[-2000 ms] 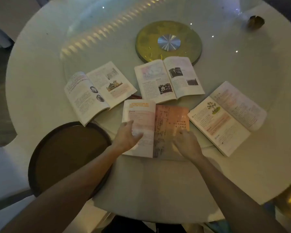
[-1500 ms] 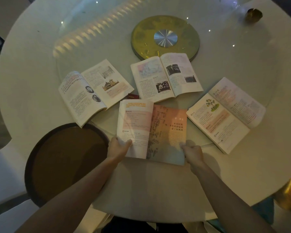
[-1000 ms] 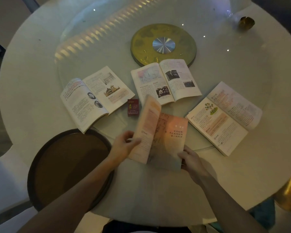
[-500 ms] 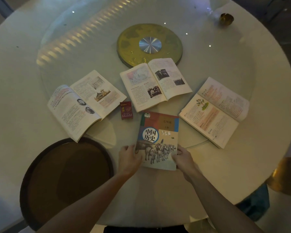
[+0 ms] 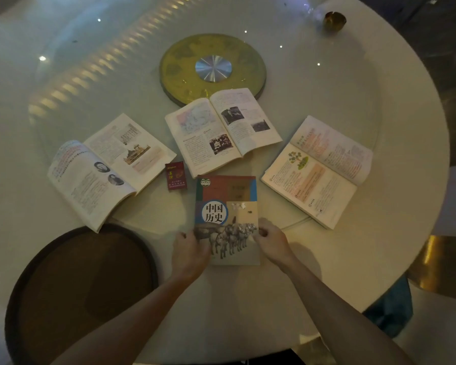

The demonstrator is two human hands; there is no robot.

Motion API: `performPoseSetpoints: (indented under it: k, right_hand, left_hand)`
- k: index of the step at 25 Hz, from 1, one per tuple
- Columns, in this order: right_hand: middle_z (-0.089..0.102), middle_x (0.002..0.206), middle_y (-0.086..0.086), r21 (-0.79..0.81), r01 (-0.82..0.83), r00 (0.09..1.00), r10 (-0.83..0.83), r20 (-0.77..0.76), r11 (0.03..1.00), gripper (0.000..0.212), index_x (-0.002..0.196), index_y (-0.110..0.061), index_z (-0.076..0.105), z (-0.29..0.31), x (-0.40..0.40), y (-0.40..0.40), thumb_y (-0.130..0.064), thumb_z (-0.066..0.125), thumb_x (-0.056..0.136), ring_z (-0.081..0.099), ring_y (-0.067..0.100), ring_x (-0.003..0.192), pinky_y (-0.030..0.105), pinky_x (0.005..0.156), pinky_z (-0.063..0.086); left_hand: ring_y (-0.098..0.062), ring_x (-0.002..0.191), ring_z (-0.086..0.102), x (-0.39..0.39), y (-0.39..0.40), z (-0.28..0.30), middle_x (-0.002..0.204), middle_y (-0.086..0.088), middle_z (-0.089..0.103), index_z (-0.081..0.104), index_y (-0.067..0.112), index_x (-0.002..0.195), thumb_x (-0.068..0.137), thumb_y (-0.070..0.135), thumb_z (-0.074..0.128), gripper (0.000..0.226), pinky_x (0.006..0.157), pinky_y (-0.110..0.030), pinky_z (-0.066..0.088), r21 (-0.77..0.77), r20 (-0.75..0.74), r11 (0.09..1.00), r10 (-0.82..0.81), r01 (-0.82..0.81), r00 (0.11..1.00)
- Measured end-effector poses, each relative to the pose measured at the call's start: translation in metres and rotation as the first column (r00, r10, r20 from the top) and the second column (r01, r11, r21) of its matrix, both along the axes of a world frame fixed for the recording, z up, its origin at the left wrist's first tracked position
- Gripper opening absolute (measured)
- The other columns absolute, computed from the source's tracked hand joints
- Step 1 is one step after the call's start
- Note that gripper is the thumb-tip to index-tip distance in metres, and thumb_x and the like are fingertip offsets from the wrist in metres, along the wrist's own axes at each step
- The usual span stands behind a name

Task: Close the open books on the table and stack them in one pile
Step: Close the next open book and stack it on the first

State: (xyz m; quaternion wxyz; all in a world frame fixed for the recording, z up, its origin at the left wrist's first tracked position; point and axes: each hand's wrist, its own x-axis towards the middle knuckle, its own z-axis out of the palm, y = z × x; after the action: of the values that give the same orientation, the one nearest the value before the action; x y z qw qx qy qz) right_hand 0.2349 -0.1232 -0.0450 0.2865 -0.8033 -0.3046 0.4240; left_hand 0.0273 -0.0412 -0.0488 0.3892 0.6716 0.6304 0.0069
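Observation:
A closed history book point(image 5: 227, 206) with horses on its cover lies flat near the table's front edge. My left hand point(image 5: 188, 252) grips its lower left edge and my right hand point(image 5: 271, 241) holds its right edge. Three books lie open around it: one at the left point(image 5: 108, 167), one behind it in the middle point(image 5: 221, 130), one at the right point(image 5: 319, 169).
A small red box point(image 5: 176, 176) lies between the left open book and the closed one. A gold disc point(image 5: 212, 68) sits at the centre of the round white table point(image 5: 379, 206). A dark round stool point(image 5: 79, 293) stands at the front left. A small brass cup point(image 5: 334, 20) is at the far right.
My left hand folded the left half of the near book over to the right, so it is now shut with its cover up. Both hands now hold its lower edges.

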Motion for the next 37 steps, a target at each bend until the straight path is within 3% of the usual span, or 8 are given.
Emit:
performPoseSetpoints:
  k: [5,10,13,17,21,25,33,37]
  right_hand:
    - [0.067,0.091,0.005,0.036,0.423,0.906,-0.423,-0.007,0.905,0.019,0.1,-0.007,0.066,0.007,0.085,-0.016,-0.025,0.065,0.094,0.062,0.027,0.082,0.034,0.065,0.045]
    - [0.053,0.125,0.011,-0.049,0.708,0.706,-0.704,0.079,0.705,0.05,0.127,-0.005,0.053,-0.003,0.177,-0.048,-0.032,0.072,0.09,0.058,0.03,0.107,0.043,0.088,0.053]
    - [0.053,0.111,0.006,-0.105,0.724,0.684,-0.729,-0.012,0.681,0.036,0.115,-0.011,0.052,-0.012,0.196,-0.059,-0.03,0.071,0.092,0.054,0.028,0.109,0.049,0.098,0.051]
    - [0.069,0.101,0.012,-0.097,0.731,0.654,-0.735,-0.179,0.675,0.022,0.098,-0.005,0.062,-0.028,0.2,-0.066,-0.024,0.069,0.094,0.063,0.028,0.091,0.033,0.069,0.048]
    - [0.074,0.11,0.014,-0.167,0.654,0.681,-0.67,-0.297,0.738,0.023,0.116,-0.007,0.067,-0.03,0.197,-0.067,-0.019,0.061,0.098,0.062,0.023,0.077,0.036,0.065,0.049]
    - [0.073,0.105,0.007,-0.153,0.649,0.669,-0.655,-0.352,0.745,0.033,0.129,-0.018,0.064,-0.021,0.183,-0.074,-0.01,0.058,0.097,0.054,0.018,0.066,0.031,0.057,0.046]
    - [0.078,0.104,0.011,-0.038,0.749,0.598,-0.699,-0.393,0.662,0.045,0.126,-0.028,0.059,0.02,0.143,-0.114,0.001,0.061,0.092,0.056,0.018,0.059,0.033,0.053,0.047]
    - [0.075,0.111,0.023,0.038,0.82,0.527,-0.727,-0.441,0.571,0.016,0.103,-0.01,0.071,0.044,0.151,-0.11,-0.003,0.059,0.094,0.063,0.025,0.066,0.034,0.058,0.051]
  left_hand:
    - [-0.022,0.106,0.06,0.091,0.027,0.015,0.12,-0.006,0.056,0.066,0.013,0.12,0.089,0.032,0.069,0.037,0.084,-0.028,0.049,0.093,0.112,0.989,-0.124,0.114,0.986]
    - [-0.027,0.13,0.051,0.211,0.058,0.02,0.144,-0.012,0.049,0.05,0.009,0.143,0.091,0.031,0.068,0.059,0.107,-0.038,0.043,0.055,0.168,0.973,-0.23,0.224,0.959]
    - [-0.028,0.145,0.037,0.253,0.073,0.016,0.159,-0.01,0.035,0.036,0.01,0.154,0.092,0.027,0.068,0.071,0.116,-0.042,0.035,-0.015,0.174,0.989,-0.144,0.149,0.974]
    - [-0.036,0.139,0.043,0.273,0.081,-0.008,0.15,-0.016,0.042,0.042,0.011,0.148,0.088,0.029,0.07,0.068,0.113,-0.05,0.04,-0.081,0.059,0.986,-0.143,0.148,0.988]
    - [-0.039,0.136,0.042,0.268,0.074,-0.018,0.145,-0.017,0.046,0.049,0.008,0.141,0.086,0.03,0.068,0.062,0.113,-0.052,0.038,-0.029,-0.037,0.986,-0.165,0.164,0.986]
    - [-0.031,0.11,0.068,0.254,0.069,-0.008,0.12,-0.015,0.071,0.065,0.002,0.125,0.091,0.022,0.066,0.04,0.094,-0.042,0.057,-0.207,0.092,0.977,-0.022,0.041,0.995]
    - [-0.022,0.077,0.07,0.2,0.045,0.032,0.099,-0.017,0.073,0.066,-0.004,0.111,0.09,0.01,0.066,0.025,0.067,-0.03,0.06,-0.489,0.262,0.871,0.201,-0.05,0.944]
    - [-0.019,0.071,0.069,0.201,0.048,0.053,0.092,-0.015,0.075,0.069,-0.002,0.11,0.089,0.017,0.067,0.028,0.063,-0.027,0.055,-0.489,0.376,0.872,0.211,0.0,0.902]
